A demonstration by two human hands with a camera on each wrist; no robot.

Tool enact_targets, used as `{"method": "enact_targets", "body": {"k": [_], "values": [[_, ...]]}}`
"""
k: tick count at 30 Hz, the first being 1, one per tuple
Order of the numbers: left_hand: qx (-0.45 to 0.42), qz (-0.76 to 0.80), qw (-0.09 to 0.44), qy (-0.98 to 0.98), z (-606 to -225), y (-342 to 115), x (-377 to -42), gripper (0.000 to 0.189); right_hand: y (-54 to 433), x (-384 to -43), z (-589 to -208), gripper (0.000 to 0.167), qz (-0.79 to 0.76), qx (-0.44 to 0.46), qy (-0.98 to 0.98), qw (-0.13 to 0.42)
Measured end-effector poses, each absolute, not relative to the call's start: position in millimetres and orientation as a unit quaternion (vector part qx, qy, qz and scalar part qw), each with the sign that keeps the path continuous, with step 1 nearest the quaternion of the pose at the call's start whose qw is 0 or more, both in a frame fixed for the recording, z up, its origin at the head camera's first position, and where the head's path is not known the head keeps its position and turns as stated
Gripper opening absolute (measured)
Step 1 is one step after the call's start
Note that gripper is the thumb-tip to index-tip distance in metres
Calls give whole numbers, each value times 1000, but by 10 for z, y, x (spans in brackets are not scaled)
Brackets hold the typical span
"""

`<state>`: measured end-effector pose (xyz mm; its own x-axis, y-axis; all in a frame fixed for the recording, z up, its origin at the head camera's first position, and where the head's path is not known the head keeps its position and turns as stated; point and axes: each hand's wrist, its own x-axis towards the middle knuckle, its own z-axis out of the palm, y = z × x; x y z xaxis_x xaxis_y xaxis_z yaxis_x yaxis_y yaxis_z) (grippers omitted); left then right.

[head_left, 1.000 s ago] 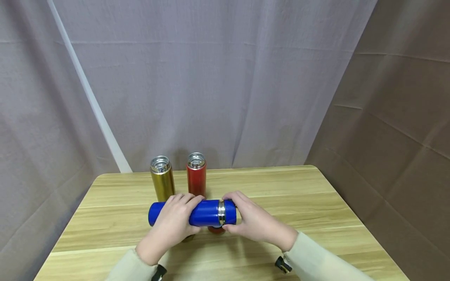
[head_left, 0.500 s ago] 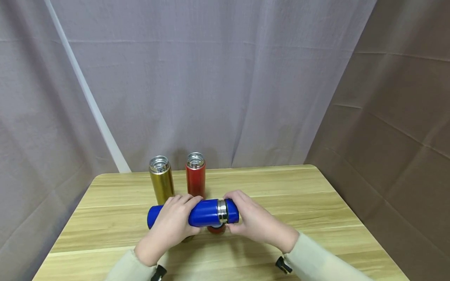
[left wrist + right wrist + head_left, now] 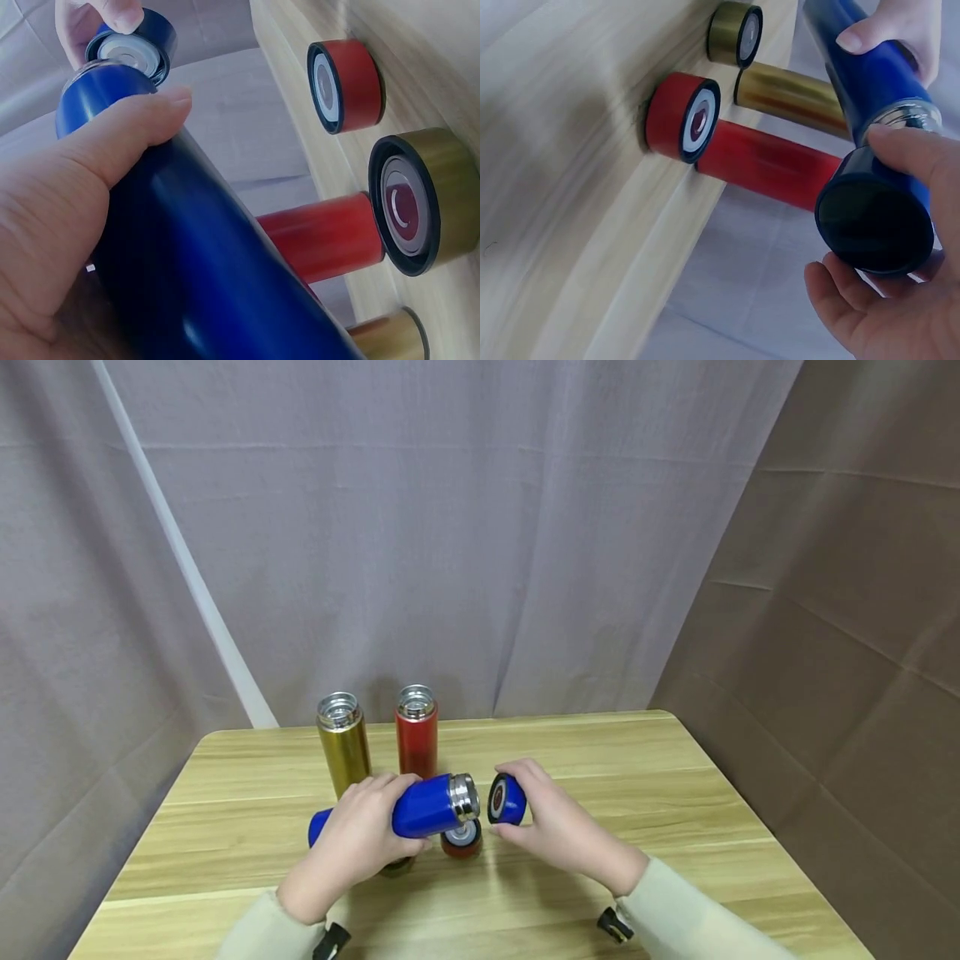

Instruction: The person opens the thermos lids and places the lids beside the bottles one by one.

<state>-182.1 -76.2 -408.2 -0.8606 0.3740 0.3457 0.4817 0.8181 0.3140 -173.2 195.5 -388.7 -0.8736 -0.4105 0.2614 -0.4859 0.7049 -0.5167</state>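
Note:
My left hand (image 3: 360, 828) grips a blue thermos bottle (image 3: 426, 806) round its body, tilted with its bare steel neck (image 3: 464, 797) up and to the right. My right hand (image 3: 551, 818) pinches the blue lid (image 3: 513, 800) between thumb and fingers, a small gap away from the neck. The lid's inner side, with its seal ring, faces the bottle in the head view. Below the bottle, a red lid (image 3: 461, 841) lies on the table with its inside up. A gold lid (image 3: 427, 201) sits beside it, mostly hidden by my left hand in the head view.
Two lidless bottles stand upright behind my hands: a gold one (image 3: 345, 752) and a red one (image 3: 417, 743). All of this is on a wood-grain table (image 3: 600, 752). Grey curtains (image 3: 480, 543) hang behind it, with a brown drape (image 3: 847, 693) at the right.
The blue lid has come off the bottle's neck, and my right hand has drawn it to the right. My left hand has tilted the bottle, neck end up.

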Motion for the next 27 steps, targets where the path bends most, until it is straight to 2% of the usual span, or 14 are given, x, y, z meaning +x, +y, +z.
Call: {"method": "enact_targets", "body": {"k": [7,14,18,27], "values": [[-212,-225,140,-941,-4073,-754,-1832,81,2016,-1760,-3934,73,311,207,-925,69],[-180,-310,111,-927,-4041,-735,-1848,81,2098,-1771,-3989,75,308,189,-930,70],[-171,-354,116,-912,-4030,-729,-1863,82,2158,-1774,-4028,76,310,182,-931,68],[-170,-421,119,-883,-3959,-673,-1891,77,2285,-1820,-4180,68,313,182,-928,81]]}}
